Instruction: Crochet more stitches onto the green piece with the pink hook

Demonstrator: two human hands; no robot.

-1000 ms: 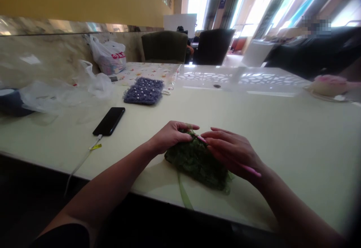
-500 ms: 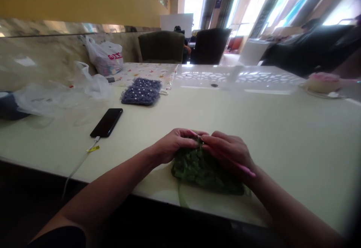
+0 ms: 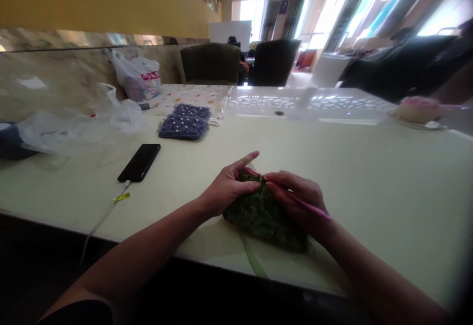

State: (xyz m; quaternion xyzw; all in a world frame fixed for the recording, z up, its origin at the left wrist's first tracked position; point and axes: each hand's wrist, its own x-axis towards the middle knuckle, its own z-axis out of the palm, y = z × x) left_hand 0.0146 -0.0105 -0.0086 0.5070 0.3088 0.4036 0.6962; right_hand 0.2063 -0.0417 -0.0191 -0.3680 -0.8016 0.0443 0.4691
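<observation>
Holding a green crocheted piece (image 3: 264, 221) on the table (image 3: 388, 207): left hand (image 3: 231, 187) grips it, fingers spread, forefinger raised; right hand (image 3: 295, 197) has fingers curled around a pink crochet hook (image 3: 312, 206). Black smartphone (image 3: 139, 162) and purple beaded panel (image 3: 184, 121) lie farther left.

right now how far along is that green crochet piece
Done: a dense green crocheted piece. In hand: the right hand holds a pink crochet hook in it, the left hand steadying. Left: a loose green ribbon strand; how much more, I can't tell.
</observation>
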